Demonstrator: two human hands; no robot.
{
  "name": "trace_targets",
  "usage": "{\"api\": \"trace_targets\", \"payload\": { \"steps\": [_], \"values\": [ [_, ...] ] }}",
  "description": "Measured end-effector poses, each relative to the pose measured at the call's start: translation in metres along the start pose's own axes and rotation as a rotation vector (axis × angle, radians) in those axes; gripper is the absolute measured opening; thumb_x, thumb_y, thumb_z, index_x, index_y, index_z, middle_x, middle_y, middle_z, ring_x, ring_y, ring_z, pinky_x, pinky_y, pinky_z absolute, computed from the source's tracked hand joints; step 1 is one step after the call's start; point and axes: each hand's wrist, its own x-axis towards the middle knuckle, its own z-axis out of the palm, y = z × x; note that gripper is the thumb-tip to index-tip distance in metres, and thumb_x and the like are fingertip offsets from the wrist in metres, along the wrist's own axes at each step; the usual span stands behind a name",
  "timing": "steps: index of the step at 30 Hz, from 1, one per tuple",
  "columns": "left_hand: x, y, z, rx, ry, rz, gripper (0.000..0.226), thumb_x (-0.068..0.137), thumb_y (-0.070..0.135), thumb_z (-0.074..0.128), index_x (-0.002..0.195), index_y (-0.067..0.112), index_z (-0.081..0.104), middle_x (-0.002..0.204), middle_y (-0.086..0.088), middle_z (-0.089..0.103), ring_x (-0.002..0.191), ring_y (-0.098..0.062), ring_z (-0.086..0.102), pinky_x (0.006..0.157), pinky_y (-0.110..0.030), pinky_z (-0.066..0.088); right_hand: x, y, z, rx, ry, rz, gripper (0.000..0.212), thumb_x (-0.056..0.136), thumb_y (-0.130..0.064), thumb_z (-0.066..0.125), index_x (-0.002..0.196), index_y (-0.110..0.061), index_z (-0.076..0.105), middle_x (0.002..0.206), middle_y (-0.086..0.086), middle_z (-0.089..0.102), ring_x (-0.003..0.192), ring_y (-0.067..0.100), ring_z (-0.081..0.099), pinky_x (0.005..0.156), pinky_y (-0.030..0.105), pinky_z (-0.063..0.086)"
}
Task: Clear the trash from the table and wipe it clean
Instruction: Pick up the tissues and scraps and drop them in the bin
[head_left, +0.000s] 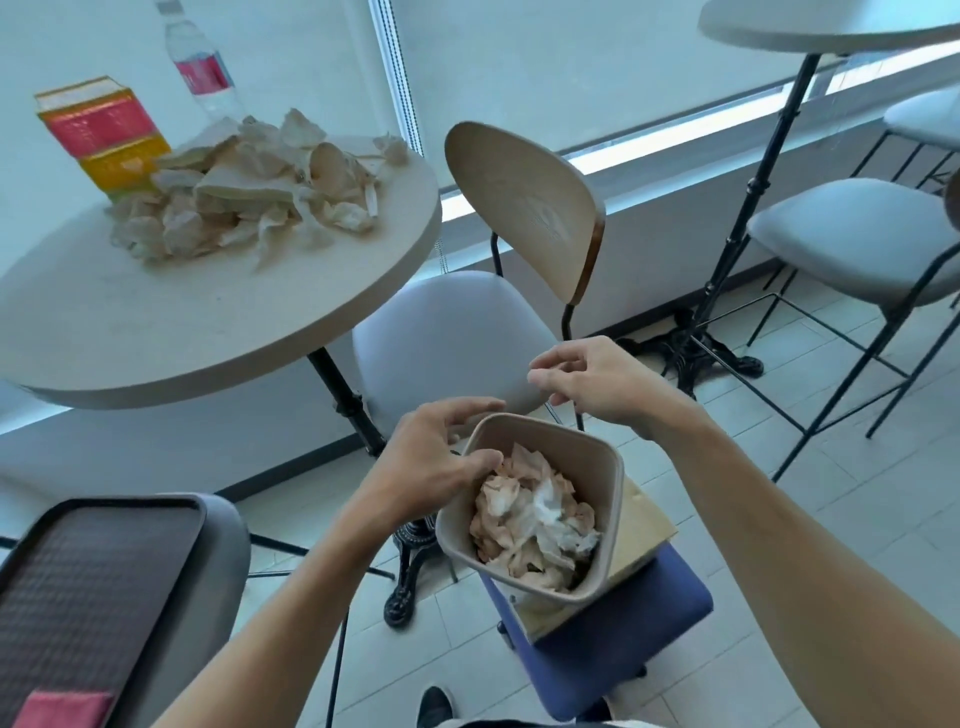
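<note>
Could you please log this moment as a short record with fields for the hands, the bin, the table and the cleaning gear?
left hand: empty, fingers loosely curled at the bin's rim
right hand: empty, relaxed above the bin
bin: beige, on a cardboard box, holds crumpled paper
table: paper trash pile, carton, water bottle
cleaning gear: pink cloth on dark tray

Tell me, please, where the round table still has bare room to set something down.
The round table is bare along its near edge and right side, below the crumpled paper pile. The far left is crowded: the carton and water bottle border the pile.
</note>
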Motion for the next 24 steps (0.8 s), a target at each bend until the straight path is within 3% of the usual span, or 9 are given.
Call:
{"api": "trace_targets", "payload": {
  "steps": [3,6,10,15,18,24],
  "values": [
    [0.001,0.005,-0.023,-0.035,0.060,0.050,0.037,0.080,0.025,0.078,0.108,0.046,0.067,0.115,0.024,0.065,0.111,0.004,0.057,0.096,-0.022,0.048,0.002,-0.021,-0.003,0.020,-0.011,-0.039,0.015,0.093,-0.032,0.064,0.106,-0.027,0.067,0.095,-0.004,0.068,0.087,0.009,0.066,0.072,0.021,0.046],
    [0.001,0.014,-0.053,-0.072,0.139,0.114,0.029,0.082,0.021,0.077,0.103,0.040,0.069,0.109,0.019,0.070,0.104,0.001,0.062,0.092,-0.025,0.052,0.009,-0.051,-0.003,0.007,-0.025,-0.104,0.023,0.094,-0.033,0.062,0.115,-0.023,0.065,0.100,-0.002,0.067,0.090,0.009,0.065,0.073,0.022,0.046],
    [0.001,0.028,-0.096,-0.103,0.236,0.183,0.023,0.083,0.014,0.075,0.100,0.030,0.072,0.100,0.010,0.073,0.094,-0.004,0.068,0.084,-0.021,0.055,0.024,-0.094,0.001,0.003,-0.001,-0.193,0.022,0.094,-0.031,0.063,0.113,-0.020,0.066,0.098,0.004,0.069,0.090,0.013,0.066,0.071,0.021,0.048],
    [0.005,0.034,-0.149,-0.077,0.307,0.212,0.020,0.085,0.017,0.073,0.100,0.030,0.072,0.097,0.010,0.073,0.091,-0.002,0.068,0.077,-0.014,0.054,0.052,-0.144,0.014,0.023,0.082,-0.308,0.015,0.092,-0.029,0.066,0.104,-0.021,0.069,0.085,0.000,0.067,0.076,0.006,0.062,0.064,0.016,0.048],
    [0.010,0.030,-0.175,-0.044,0.351,0.212,0.018,0.085,0.018,0.073,0.097,0.032,0.072,0.095,0.011,0.073,0.090,0.000,0.067,0.078,-0.014,0.054,0.073,-0.165,0.028,-0.016,0.127,-0.331,0.013,0.090,-0.030,0.067,0.100,-0.023,0.070,0.081,-0.006,0.066,0.078,0.008,0.061,0.071,0.023,0.050],
    [0.028,0.007,-0.221,-0.037,0.415,0.154,0.015,0.085,0.019,0.073,0.096,0.029,0.073,0.095,0.011,0.073,0.087,0.000,0.068,0.075,-0.015,0.052,0.108,-0.198,0.067,-0.286,0.192,-0.377,0.036,0.092,-0.031,0.063,0.125,-0.016,0.063,0.109,0.004,0.067,0.102,0.019,0.062,0.082,0.021,0.043]
  ]
}}
